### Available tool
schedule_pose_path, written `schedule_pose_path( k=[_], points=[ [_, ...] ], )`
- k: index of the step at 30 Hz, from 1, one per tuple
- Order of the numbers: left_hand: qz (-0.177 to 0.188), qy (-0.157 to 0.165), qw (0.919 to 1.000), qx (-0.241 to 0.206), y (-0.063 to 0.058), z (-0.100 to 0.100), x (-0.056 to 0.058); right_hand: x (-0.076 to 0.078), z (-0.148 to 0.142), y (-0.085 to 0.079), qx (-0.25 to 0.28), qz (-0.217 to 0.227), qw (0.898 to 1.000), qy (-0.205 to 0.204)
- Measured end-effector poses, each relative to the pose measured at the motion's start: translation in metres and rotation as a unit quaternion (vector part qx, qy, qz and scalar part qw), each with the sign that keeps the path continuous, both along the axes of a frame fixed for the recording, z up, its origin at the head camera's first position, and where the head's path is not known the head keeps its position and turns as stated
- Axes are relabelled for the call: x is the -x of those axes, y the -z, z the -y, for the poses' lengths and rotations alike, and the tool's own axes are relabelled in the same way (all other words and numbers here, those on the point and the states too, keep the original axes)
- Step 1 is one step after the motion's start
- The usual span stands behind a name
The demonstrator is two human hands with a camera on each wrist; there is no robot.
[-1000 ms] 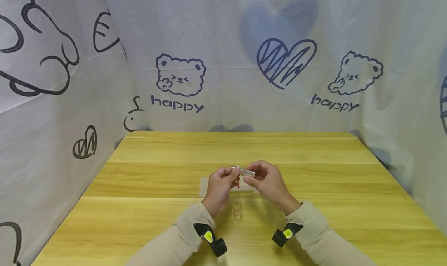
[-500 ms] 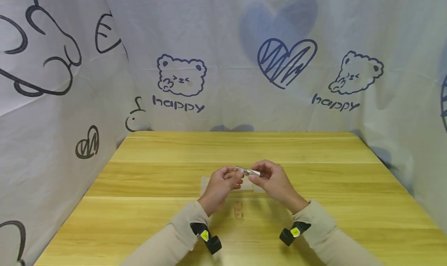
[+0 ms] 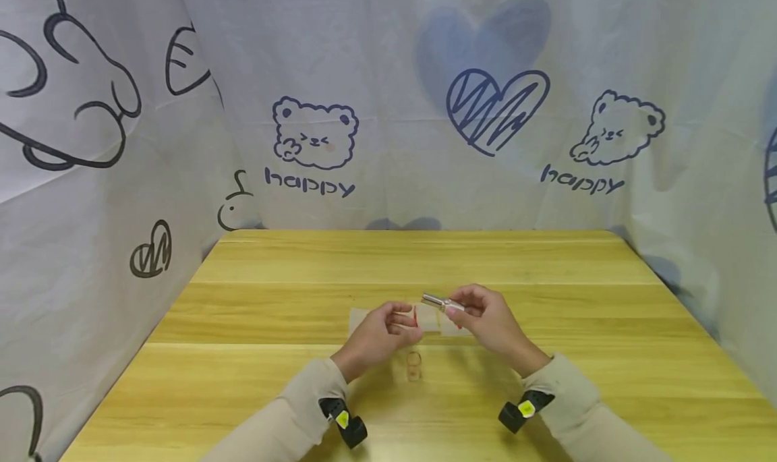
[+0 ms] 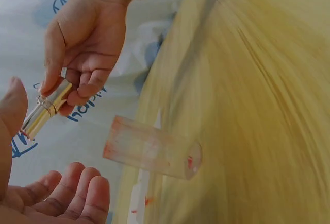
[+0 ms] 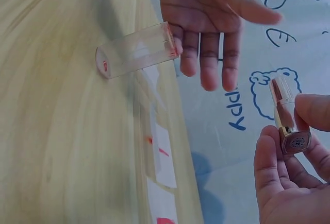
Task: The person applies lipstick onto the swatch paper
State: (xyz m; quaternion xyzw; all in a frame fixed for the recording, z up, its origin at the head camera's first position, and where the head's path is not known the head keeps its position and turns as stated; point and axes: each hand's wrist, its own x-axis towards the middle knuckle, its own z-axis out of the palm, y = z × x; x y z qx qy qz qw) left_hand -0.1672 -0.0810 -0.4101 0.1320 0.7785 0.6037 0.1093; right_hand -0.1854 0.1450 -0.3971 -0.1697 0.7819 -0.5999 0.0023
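A shiny silver-and-gold lipstick [image 3: 437, 301] is pinched between the thumb and fingers of my right hand [image 3: 490, 324], its narrower end pointing left. In the left wrist view a trace of red shows at that end of the lipstick [image 4: 47, 108]. The right wrist view shows the dark round label on the lipstick's base [image 5: 296, 141]. My left hand [image 3: 382, 332] is apart from it to the left, fingers loosely extended and holding nothing. Below and between both hands, a clear cylindrical cap [image 3: 414, 366] stands upright on the table, reddish smears inside it [image 4: 152, 147].
White paper strips [image 3: 428, 319] with red marks lie on the wooden table [image 3: 273, 313] just beyond the hands. A white curtain [image 3: 388, 57] with blue drawings hangs behind the table and along its sides. Each wrist wears a black strap-on camera.
My left hand has let go of the lipstick and drawn down and left. My right hand has moved slightly right, keeping the lipstick. The clear cap stays in place.
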Motion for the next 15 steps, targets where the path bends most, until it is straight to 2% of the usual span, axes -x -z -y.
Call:
schedule_pose_path(
  k=[10,15],
  points=[
    [0.027,0.061,0.9965,0.051,0.0046,0.0075,-0.0032,-0.0020,-0.0058,0.0050,-0.003,0.027,1.000,-0.002],
    [0.031,0.074,0.9923,0.095,0.0079,0.0056,-0.0048,-0.0023,-0.0069,0.0082,0.000,0.032,0.999,-0.008]
  ],
)
